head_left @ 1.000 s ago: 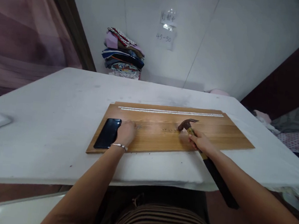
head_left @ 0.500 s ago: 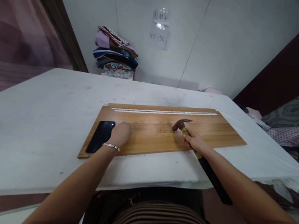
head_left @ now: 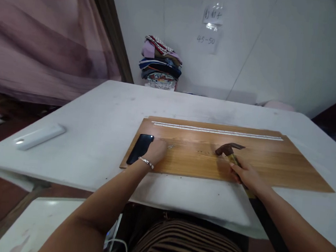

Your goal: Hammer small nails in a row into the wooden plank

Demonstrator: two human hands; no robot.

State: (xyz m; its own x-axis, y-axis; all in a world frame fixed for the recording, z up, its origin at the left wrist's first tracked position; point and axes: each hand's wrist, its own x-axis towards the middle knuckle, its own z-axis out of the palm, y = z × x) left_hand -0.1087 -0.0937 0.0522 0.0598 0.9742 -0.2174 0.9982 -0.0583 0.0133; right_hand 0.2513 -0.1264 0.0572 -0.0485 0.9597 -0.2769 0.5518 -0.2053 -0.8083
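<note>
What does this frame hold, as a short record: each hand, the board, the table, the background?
Left hand: at the board, beside the phone; fingertips hidden, grip unclear
Right hand: closed around the hammer
Hammer head: over the board; contact unclear
Board: wooden, lying on the table
On board: dark phone, small metal pieces, two pale strips along the far side
Table: white
Background: folded fabric stack, paper reading "45-50"
</note>
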